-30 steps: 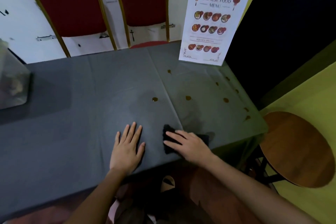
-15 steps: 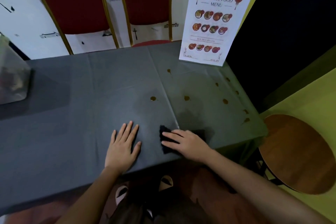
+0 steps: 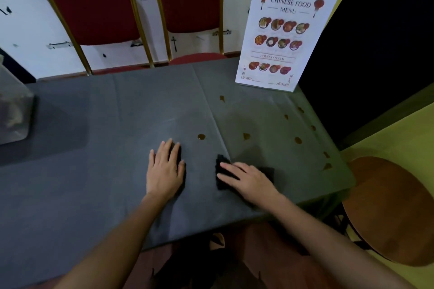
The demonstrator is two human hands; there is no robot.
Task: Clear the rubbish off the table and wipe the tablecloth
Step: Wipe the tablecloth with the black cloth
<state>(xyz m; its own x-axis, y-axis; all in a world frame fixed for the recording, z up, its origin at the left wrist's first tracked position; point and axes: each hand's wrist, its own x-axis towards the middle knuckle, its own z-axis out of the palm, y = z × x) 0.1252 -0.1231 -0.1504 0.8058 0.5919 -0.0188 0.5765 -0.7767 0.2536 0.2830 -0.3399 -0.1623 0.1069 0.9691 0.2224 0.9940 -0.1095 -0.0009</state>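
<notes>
- My left hand [image 3: 165, 169] lies flat and open on the tablecloth [image 3: 94, 148].
- My right hand [image 3: 249, 179] presses flat on the black rag [image 3: 222, 163].
- Brown spots [image 3: 201, 136] sit at 12 o'clock from the rag.

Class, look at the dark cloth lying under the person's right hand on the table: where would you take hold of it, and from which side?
Grip the dark cloth at its exposed far-left corner, coming from above. It lies flat on the grey tablecloth, and the right hand presses flat over its middle, so that free corner probably offers the easiest pinch.
</notes>
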